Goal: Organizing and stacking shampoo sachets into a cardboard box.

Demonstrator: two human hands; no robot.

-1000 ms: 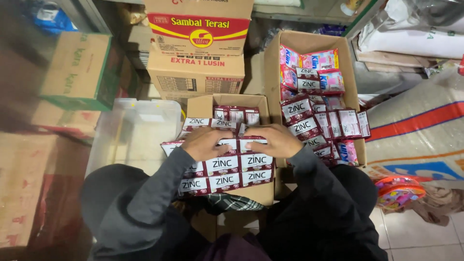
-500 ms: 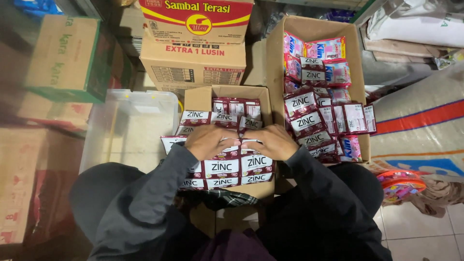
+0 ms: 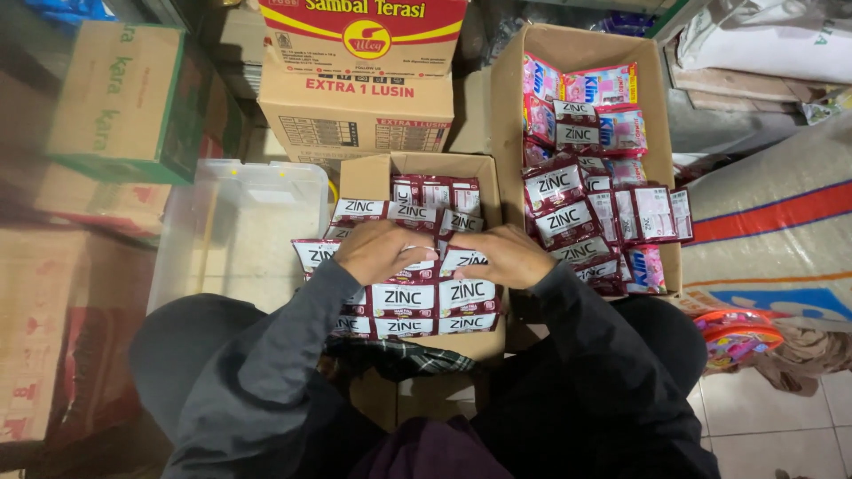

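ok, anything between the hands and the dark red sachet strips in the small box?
Nothing visible. The left hand and the right hand both rest directly on the dark red sachet strips piled in the small cardboard box. The larger box of sachets stands to the right, clear of both hands.

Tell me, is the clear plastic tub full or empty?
Empty: the clear plastic tub shows only its bare bottom, with no sachets inside.

Dark red sachets [image 3: 432, 302] with white labels fill the brown cardboard box [image 3: 373, 174].
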